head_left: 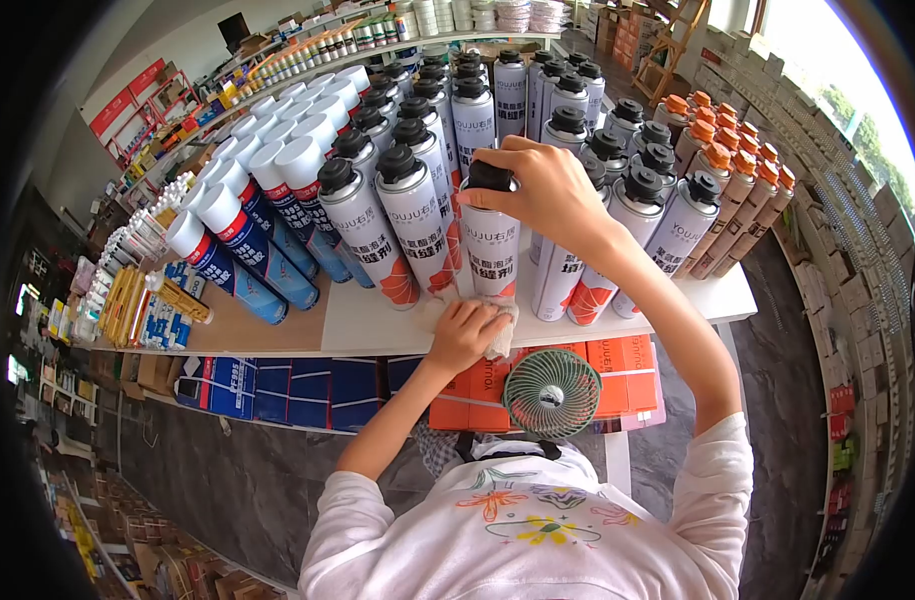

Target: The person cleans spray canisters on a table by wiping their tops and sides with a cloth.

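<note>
Shirt at six; toward twelve, the right hand grips the can by its top, while the left hand holds a cloth bunched against its base.

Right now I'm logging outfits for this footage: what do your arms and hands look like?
The left hand and the right hand are ungloved, with no watch or bracelet visible on either. The left sleeve and the right sleeve are white, loose and wrinkled, ending around the elbows.

White floral-print top with bunched sleeves
</note>
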The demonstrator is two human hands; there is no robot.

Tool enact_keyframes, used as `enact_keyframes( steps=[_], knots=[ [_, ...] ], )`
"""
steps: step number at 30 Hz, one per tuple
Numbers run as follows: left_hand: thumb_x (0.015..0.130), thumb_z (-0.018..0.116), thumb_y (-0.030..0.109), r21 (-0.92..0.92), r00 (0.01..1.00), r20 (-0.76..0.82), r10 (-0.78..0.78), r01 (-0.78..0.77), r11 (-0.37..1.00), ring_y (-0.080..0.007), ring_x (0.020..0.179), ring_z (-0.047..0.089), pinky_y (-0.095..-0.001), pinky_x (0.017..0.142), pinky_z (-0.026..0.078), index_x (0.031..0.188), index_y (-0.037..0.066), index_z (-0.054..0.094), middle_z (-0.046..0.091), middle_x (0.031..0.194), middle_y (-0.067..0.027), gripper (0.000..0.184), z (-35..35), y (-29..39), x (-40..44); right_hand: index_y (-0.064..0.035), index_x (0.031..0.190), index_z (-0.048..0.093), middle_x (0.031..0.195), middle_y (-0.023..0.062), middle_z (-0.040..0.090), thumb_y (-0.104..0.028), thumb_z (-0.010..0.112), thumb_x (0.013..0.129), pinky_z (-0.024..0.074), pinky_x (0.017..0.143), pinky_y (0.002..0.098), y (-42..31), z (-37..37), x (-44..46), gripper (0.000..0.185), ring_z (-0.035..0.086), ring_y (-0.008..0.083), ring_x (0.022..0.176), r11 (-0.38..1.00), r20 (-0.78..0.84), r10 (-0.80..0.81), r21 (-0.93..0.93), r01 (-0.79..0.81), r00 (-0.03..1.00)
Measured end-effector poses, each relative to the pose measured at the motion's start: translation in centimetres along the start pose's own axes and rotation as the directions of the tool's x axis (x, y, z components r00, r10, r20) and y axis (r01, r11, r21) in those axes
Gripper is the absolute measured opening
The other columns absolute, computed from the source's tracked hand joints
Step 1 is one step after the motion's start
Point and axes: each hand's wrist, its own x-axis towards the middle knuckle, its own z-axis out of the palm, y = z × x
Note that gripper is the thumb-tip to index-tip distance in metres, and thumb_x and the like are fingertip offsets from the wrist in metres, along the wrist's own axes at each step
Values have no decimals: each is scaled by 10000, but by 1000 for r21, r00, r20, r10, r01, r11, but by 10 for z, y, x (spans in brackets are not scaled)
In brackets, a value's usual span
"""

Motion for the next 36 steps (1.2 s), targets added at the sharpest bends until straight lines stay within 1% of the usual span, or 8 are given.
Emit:
enact_keyframes(
  steps=[8,15,19,24,29,32,34,36],
  knots=[
    [718,734,159,-190,970,239,-37,84,978,-232,946,593,-373,828,459,994,155,756,653,988,-4,276,8,-1,-33,-32,1138,739,912,136,666,-491,772,813,550,715,420,-4,-2,-2,563,680,344,785,999,2,23,27,-23,1000],
    [744,718,97,-27,964,184,-194,202,979,-224,992,583,-379,855,447,1028,154,741,642,1030,3,291,-40,-28,-28,-40,1179,711,982,141,659,-515,734,850,566,748,434,-8,-6,-4,578,684,339,864,997,41,80,16,-81,996],
    [684,735,-36,23,779,437,-450,490,871,-296,1117,552,-439,1009,425,1111,125,729,614,1207,-48,456,-52,-40,-48,6,1272,631,1054,143,644,-510,669,904,585,740,397,-13,0,-14,636,662,306,993,989,4,0,-151,1,1000],
    [633,793,-10,-110,685,542,-487,632,767,-326,1224,537,-441,1063,442,1154,96,728,545,1368,-89,535,-80,-42,-31,37,1357,532,1172,165,605,-460,670,912,594,753,397,-27,-8,-33,681,633,313,1060,968,-23,-26,-249,19,999],
    [692,809,70,-127,558,685,-468,725,677,-307,1293,529,-420,1074,466,1233,111,703,484,1472,-91,553,-109,-35,-2,-3,1313,554,1315,152,582,-319,722,909,571,860,433,-40,-14,-74,540,606,334,1163,999,-271,26,-14,-31,962],
    [745,765,42,-200,648,586,-486,697,689,-307,1200,598,-413,1007,501,1233,82,682,576,1362,-103,497,-105,-22,12,-67,1194,649,1287,121,620,-165,700,922,571,847,385,-46,12,-114,294,703,311,1009,875,-111,354,390,-287,929],
    [767,749,28,-222,692,525,-496,674,705,-316,1161,618,-415,964,521,1236,67,667,606,1316,-104,477,-93,-13,13,-41,1196,647,1258,131,637,-120,696,920,580,823,367,-37,46,-141,291,720,278,987,826,-103,384,483,-291,918],
    [799,727,-2,-357,663,427,-615,749,558,-306,1101,642,-405,905,541,1236,48,656,644,1214,-111,445,-70,2,6,-14,1206,637,1204,167,647,-92,693,915,581,841,370,-38,72,-163,307,710,296,1007,704,7,478,595,-388,878]
  ],
)
